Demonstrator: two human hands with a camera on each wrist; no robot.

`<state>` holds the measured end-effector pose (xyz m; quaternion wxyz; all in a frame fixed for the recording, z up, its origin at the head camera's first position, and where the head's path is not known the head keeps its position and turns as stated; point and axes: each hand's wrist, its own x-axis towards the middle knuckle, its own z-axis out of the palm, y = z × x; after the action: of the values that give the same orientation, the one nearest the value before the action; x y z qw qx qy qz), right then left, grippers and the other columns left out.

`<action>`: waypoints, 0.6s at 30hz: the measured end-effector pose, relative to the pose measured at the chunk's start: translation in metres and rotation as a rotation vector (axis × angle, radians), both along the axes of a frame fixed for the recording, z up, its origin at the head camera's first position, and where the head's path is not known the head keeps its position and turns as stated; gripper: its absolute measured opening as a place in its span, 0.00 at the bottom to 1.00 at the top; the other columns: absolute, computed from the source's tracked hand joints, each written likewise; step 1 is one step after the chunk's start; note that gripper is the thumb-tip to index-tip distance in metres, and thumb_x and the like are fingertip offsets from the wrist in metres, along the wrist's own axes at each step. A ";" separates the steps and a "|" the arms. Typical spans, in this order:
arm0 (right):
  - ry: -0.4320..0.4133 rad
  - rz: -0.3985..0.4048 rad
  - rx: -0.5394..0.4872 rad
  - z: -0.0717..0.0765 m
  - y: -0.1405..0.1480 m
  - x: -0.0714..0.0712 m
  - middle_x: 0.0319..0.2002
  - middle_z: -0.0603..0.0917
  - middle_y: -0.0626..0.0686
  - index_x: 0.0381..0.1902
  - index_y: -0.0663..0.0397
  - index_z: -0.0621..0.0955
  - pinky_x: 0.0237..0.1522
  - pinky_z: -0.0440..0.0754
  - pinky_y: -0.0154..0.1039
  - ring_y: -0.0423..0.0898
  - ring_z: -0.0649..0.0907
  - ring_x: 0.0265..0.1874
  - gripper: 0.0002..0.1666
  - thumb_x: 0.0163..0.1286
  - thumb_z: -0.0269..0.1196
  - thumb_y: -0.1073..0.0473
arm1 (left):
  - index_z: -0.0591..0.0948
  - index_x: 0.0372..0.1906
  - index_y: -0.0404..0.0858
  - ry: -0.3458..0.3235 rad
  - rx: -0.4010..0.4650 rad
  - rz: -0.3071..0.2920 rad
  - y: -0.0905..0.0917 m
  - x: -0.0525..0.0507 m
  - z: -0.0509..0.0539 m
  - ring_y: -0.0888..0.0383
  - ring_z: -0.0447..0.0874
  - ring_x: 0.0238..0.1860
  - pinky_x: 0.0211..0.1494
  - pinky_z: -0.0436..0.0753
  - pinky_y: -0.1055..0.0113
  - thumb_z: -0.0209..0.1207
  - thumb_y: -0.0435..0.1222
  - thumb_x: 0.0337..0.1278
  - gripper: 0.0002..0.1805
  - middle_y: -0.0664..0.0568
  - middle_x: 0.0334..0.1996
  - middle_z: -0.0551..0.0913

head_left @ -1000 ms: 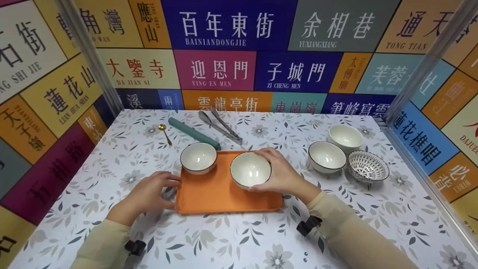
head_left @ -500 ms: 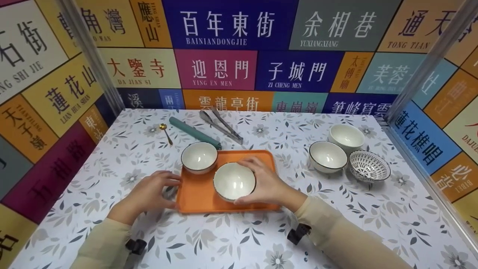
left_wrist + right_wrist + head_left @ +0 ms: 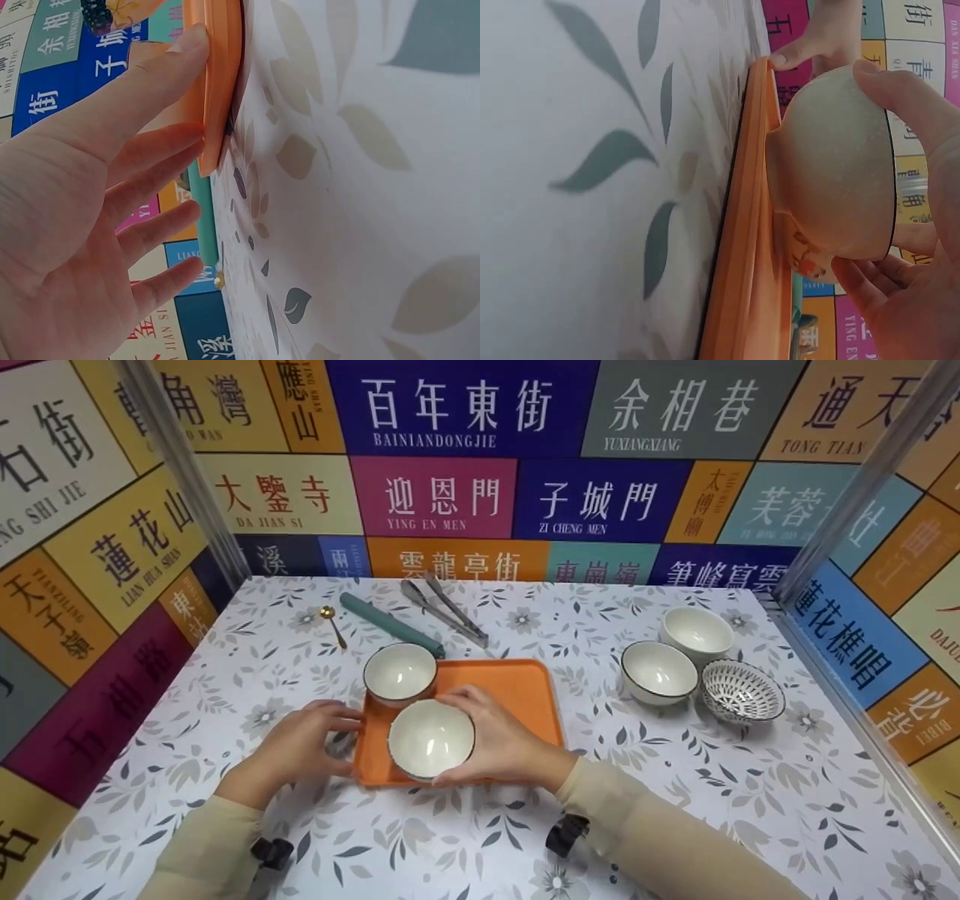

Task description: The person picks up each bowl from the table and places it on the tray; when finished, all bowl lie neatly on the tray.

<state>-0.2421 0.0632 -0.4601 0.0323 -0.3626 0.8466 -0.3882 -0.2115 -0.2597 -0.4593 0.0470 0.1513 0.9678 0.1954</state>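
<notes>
The right hand [image 3: 504, 739] grips a white bowl [image 3: 431, 739] by its right side, over the front left part of the orange tray [image 3: 517, 682]. In the right wrist view the held bowl [image 3: 836, 169] has its foot close to the tray; whether it touches is unclear. A second white bowl [image 3: 400, 673] stands at the tray's back left corner, just behind the held one. At the tray's left edge the left hand [image 3: 304, 746] has its fingers spread, and in the left wrist view its thumb and a finger touch the tray rim [image 3: 217, 82].
Behind the tray lie a green rolled item [image 3: 390, 624], metal tongs [image 3: 450, 611] and a small gold spoon [image 3: 334, 628]. To the right stand a dark-rimmed bowl [image 3: 658, 673], a white bowl [image 3: 697, 631] and a patterned bowl [image 3: 741, 691]. Printed panels surround the table.
The right hand has carried its bowl left and toward the front of the tray, near the bowl at the back left. The left hand has stayed at the tray's left edge.
</notes>
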 end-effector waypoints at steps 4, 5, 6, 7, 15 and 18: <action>-0.024 0.009 0.007 -0.002 -0.010 0.002 0.68 0.71 0.50 0.73 0.54 0.73 0.72 0.75 0.48 0.49 0.75 0.67 0.67 0.35 0.87 0.40 | 0.85 0.61 0.44 -0.020 0.014 0.017 -0.001 0.000 -0.001 0.43 0.69 0.74 0.76 0.67 0.37 0.83 0.48 0.37 0.39 0.53 0.67 0.81; -0.028 0.009 0.011 -0.002 -0.012 0.002 0.68 0.71 0.49 0.73 0.54 0.73 0.72 0.75 0.47 0.49 0.75 0.67 0.67 0.35 0.87 0.40 | 0.85 0.61 0.44 -0.023 0.017 0.022 -0.001 0.001 -0.001 0.43 0.69 0.74 0.76 0.67 0.36 0.82 0.48 0.37 0.39 0.54 0.67 0.81; -0.029 0.009 0.015 -0.003 -0.014 0.002 0.68 0.71 0.49 0.73 0.54 0.73 0.72 0.75 0.47 0.48 0.75 0.67 0.67 0.35 0.87 0.39 | 0.85 0.62 0.44 -0.024 0.020 0.024 -0.001 0.001 -0.001 0.43 0.68 0.75 0.76 0.67 0.36 0.82 0.47 0.38 0.38 0.54 0.67 0.81; -0.032 0.010 0.014 -0.003 -0.016 0.002 0.68 0.71 0.49 0.73 0.54 0.73 0.71 0.75 0.47 0.48 0.75 0.66 0.67 0.35 0.87 0.40 | 0.85 0.62 0.44 -0.023 0.021 0.024 0.000 0.001 -0.001 0.42 0.68 0.75 0.76 0.67 0.36 0.82 0.47 0.38 0.38 0.54 0.67 0.81; -0.041 0.011 0.007 -0.007 -0.025 0.001 0.68 0.71 0.48 0.73 0.53 0.73 0.71 0.76 0.45 0.47 0.75 0.66 0.67 0.35 0.87 0.39 | 0.86 0.61 0.43 0.003 0.015 0.005 -0.001 0.000 -0.001 0.42 0.69 0.74 0.76 0.68 0.37 0.82 0.48 0.38 0.38 0.53 0.66 0.81; -0.056 0.012 0.001 -0.008 -0.028 0.001 0.68 0.71 0.48 0.73 0.53 0.73 0.71 0.76 0.45 0.48 0.76 0.66 0.67 0.35 0.87 0.39 | 0.86 0.61 0.42 0.006 0.018 -0.003 -0.001 0.000 -0.002 0.42 0.70 0.74 0.75 0.69 0.37 0.82 0.48 0.38 0.38 0.53 0.66 0.81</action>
<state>-0.2407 0.0349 -0.4678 0.0586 -0.3568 0.8433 -0.3977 -0.2115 -0.2610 -0.4616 0.0428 0.1537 0.9659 0.2038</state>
